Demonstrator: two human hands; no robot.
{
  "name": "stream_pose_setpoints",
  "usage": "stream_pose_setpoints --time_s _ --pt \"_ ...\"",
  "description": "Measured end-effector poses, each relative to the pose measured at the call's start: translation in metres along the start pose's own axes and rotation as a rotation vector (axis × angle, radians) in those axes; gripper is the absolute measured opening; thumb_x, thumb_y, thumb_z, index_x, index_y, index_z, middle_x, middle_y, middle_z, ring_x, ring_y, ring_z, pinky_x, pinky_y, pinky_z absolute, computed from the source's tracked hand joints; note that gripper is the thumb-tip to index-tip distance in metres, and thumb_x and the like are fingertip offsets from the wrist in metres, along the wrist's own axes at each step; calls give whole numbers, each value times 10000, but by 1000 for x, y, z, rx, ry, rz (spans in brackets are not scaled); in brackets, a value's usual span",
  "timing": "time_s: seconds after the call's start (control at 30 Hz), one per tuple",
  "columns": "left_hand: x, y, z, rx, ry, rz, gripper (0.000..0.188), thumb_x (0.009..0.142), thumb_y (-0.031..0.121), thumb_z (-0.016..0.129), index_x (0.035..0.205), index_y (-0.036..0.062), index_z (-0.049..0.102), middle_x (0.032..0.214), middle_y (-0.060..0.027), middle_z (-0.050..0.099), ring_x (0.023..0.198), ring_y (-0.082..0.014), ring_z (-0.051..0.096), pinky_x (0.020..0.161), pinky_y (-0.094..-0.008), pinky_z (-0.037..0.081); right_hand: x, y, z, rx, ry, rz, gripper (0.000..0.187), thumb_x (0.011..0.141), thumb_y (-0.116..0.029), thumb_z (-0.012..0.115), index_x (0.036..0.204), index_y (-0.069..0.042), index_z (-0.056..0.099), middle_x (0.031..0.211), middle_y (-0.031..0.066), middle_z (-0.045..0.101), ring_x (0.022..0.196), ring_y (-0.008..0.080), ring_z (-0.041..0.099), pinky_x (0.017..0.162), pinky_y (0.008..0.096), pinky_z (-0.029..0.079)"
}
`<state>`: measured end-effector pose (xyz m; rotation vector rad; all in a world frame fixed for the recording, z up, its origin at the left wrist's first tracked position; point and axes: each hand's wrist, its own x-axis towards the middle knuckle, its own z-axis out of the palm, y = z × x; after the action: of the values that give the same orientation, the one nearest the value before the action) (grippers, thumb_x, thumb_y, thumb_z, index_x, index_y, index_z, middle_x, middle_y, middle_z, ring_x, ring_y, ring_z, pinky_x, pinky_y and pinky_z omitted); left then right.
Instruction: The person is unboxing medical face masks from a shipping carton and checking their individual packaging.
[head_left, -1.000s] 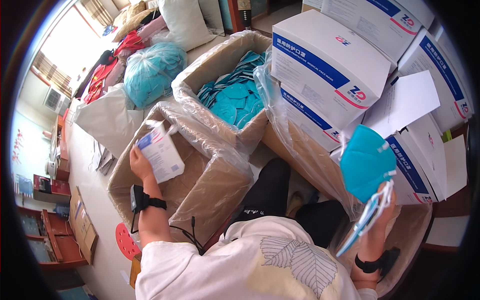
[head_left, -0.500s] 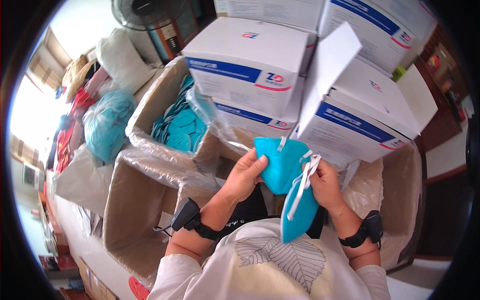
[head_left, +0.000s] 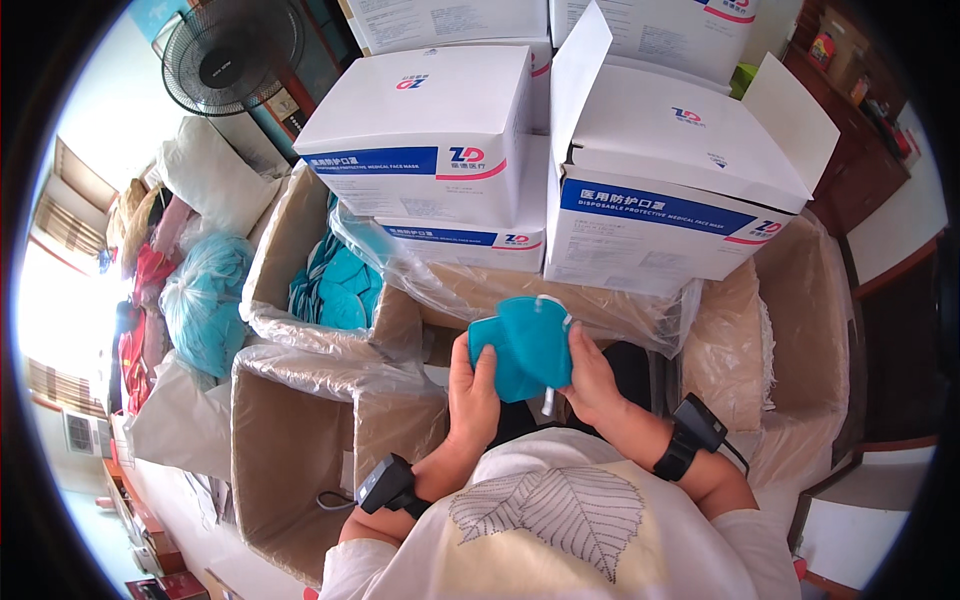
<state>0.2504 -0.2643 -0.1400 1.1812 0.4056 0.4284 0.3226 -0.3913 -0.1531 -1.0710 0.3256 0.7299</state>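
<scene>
Masks (head_left: 525,350) were held overlapped.
L hand (head_left: 473,398) gripped L edge, R hand (head_left: 594,380) R edge; boxes (head_left: 640,245) stood beyond, carton (head_left: 268,265) of more masks (head_left: 345,292) to L.

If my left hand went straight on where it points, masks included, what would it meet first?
Likely the plastic-lined carton just short of the white boxes; depth is unclear, so your left hand and the masks might pass above it.

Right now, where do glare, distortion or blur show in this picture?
Head view: the window is blown out at far left; also head: dark fisheye vignetting rounds the corners; head again: the teal masks look fairly sharp.
</scene>
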Motion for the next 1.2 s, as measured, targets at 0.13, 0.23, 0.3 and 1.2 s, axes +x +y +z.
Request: stream_pose_setpoints --time_s 0.13,0.23,0.3,1.2 --pt "-8 16 19 -202 63 -169 325 977 280 359 1214 58 381 1124 -38 481 995 -108 470 843 -263 407 13 15 -5 -323 28 -369 450 957 -272 425 1299 6 335 1156 118 512 1064 158 478 921 271 372" --pt "-9 13 18 -257 71 -161 364 982 326 322 1223 58 378 1151 -30 478 1030 -119 470 859 -262 405 9 16 -2 -477 -83 -655 443 950 -214 440 1313 -1 304 1140 136 524 1036 164 501 892 279 393" --pt "-8 15 19 -332 53 -160 363 975 312 354 1234 58 368 1171 -38 474 1046 -117 465 870 -264 402 7 11 -1 -528 -93 -680 444 947 -192 441 1321 -4 291 1127 141 532 1023 169 511 880 282 400" --pt "43 41 6 938 -320 197 310 939 282 431 799 23 525 671 -128 539 625 -286 529 595 -350 421 -5 3 17 -1039 -388 -1099 236 839 -254 546 782 -26 517 604 153 554 667 337 567 845 427 431"
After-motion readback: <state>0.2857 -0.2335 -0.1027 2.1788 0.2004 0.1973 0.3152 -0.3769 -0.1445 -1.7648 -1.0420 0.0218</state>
